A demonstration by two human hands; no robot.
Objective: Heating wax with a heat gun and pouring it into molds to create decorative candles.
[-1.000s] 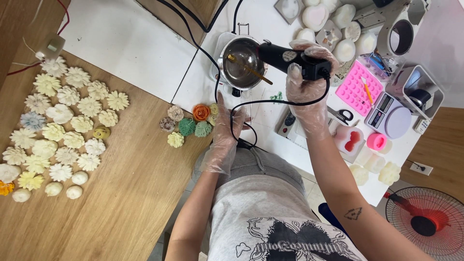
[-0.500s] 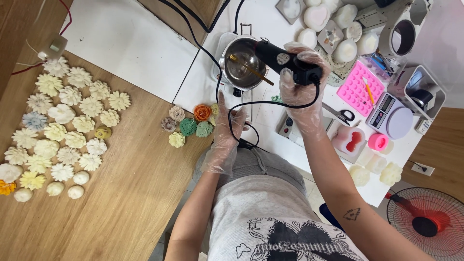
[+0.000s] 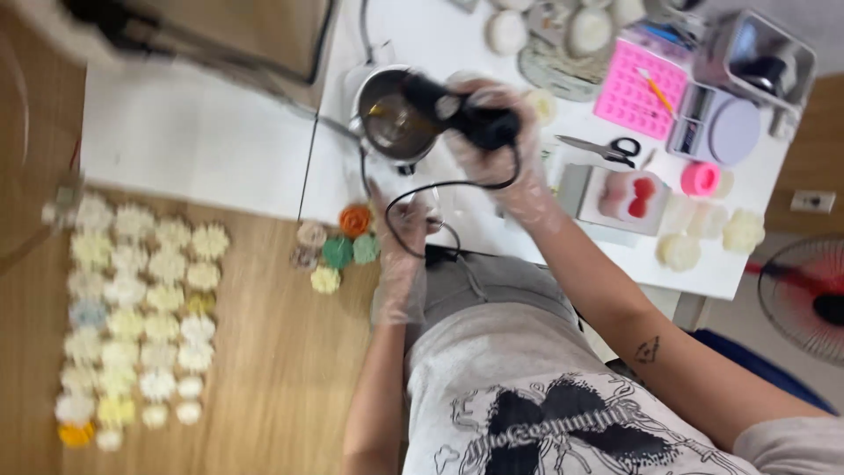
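Observation:
My right hand [image 3: 501, 158], in a clear plastic glove, grips a black corded heat tool [image 3: 457, 114] whose nose points into a small steel pot [image 3: 391, 119] on the white table. A stick rests in the pot. My left hand [image 3: 400, 242], also gloved, lies flat with fingers apart on the table's edge, by the black cord [image 3: 413, 189] and a cluster of small coloured flower-shaped pieces [image 3: 338, 242]. The picture is blurred by motion.
Many pale flower-shaped pieces [image 3: 141, 308] lie in rows on the wooden board at left. On the white table [image 3: 229, 141] are scissors [image 3: 607, 149], a pink mould tray [image 3: 637, 92], a small scale [image 3: 721, 123], a pink-red mould [image 3: 629, 198] and white castings. A fan [image 3: 804, 295] stands at right.
The view has swung and blurred, shifting everything left and tilting it. My right hand still holds the heat tool at the pot; my left hand stays on the table edge.

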